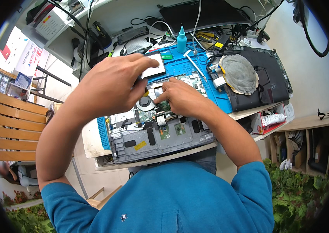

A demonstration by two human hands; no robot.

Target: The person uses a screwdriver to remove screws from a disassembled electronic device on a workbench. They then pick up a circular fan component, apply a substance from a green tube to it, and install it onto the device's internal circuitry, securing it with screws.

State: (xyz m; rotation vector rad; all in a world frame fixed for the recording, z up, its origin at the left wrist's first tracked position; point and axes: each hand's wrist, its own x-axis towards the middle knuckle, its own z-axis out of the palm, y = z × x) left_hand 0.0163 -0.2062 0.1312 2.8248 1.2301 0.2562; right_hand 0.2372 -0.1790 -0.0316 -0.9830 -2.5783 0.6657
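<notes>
An opened laptop base [152,143] lies in front of me with its inside showing: a round cooling fan [145,102], green circuit board and grey palm rest. Above the fan, my left hand [114,83] is closed on what looks like a screwdriver [146,93]; only a bit of yellow and dark shows below the fingers. My right hand [184,98] rests over the board with fingers apart, the index fingertip touching down beside the fan. Just past my left fingertips is a white, dark-edged rectangular piece [153,66].
Under the laptop is a blue work mat [220,95]. A teal squeeze bottle [181,40] and a white-handled tool [194,64] are at its far side. On the right sits a black device [267,77] with a grey round pad [239,73]. Cables and a monitor [195,15] stand behind.
</notes>
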